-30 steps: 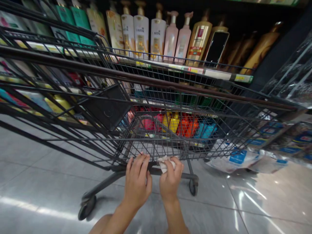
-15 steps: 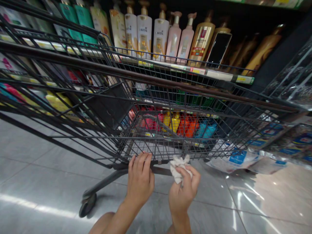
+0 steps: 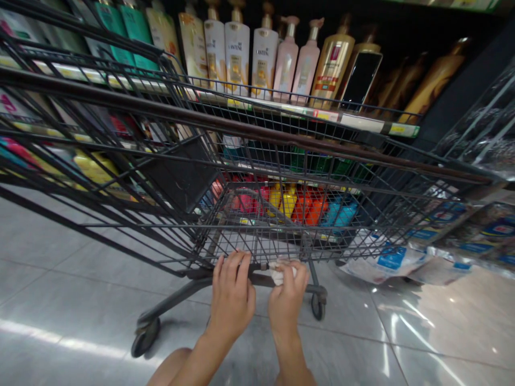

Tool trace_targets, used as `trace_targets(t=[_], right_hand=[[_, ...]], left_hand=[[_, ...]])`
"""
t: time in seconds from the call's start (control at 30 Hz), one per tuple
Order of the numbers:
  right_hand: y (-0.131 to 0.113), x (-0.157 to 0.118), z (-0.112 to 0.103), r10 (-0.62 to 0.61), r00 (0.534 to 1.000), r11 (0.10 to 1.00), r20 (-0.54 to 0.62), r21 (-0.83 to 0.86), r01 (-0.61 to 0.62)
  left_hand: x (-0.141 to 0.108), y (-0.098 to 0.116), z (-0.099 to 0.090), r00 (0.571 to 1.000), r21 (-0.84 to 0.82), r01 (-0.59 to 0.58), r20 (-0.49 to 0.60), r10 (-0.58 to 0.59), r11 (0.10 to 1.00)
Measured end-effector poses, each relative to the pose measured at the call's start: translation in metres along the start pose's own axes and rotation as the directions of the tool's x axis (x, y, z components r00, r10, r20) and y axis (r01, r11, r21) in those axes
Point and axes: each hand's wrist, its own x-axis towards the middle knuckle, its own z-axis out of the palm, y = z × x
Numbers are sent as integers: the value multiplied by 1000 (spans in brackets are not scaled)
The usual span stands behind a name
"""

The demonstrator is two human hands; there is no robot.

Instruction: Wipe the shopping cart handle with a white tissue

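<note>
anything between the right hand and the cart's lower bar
Yes: the crumpled white tissue, held in the right hand, sits between its fingers and the cart's lower bar. Nothing else visible stands between.

Crumpled white tissue [image 3: 278,274], apparently against cart [image 3: 257,132]

In the lower middle of the frame we see our left hand [image 3: 232,297] and our right hand [image 3: 287,300], both bare, with slim fingers and smooth backs. Our left forearm [image 3: 201,354] and right forearm [image 3: 290,354] are uncovered down to the frame's bottom edge, slender and narrowing at the wrists. At the lower left, we make out a rounded, bare body part [image 3: 168,368], too cropped to identify.
</note>
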Motion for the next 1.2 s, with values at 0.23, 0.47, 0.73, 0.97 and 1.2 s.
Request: trace_targets(t=[0.23,0.47,0.73,0.97,1.2], right_hand=[[-29,-2,-19,2,985,996,-174,88,13],[-38,6,17,-150,981,985,-120,66,159],[-25,-6,29,-117,993,993,-25,18,117],[-23,-13,20,-53,997,998,54,26,52],[-23,-20,-1,-11,998,998,54,56,8]], left_hand=[[-1,-8,-7,997,-24,-59,39,60,998],[-1,-8,-7,998,-42,-52,37,54,998],[-5,-9,-4,998,-66,-38,50,42,997],[-10,-17,-9,993,-98,-80,79,88,992],[-15,-35,-26,993,-137,-114,-5,114,984]])
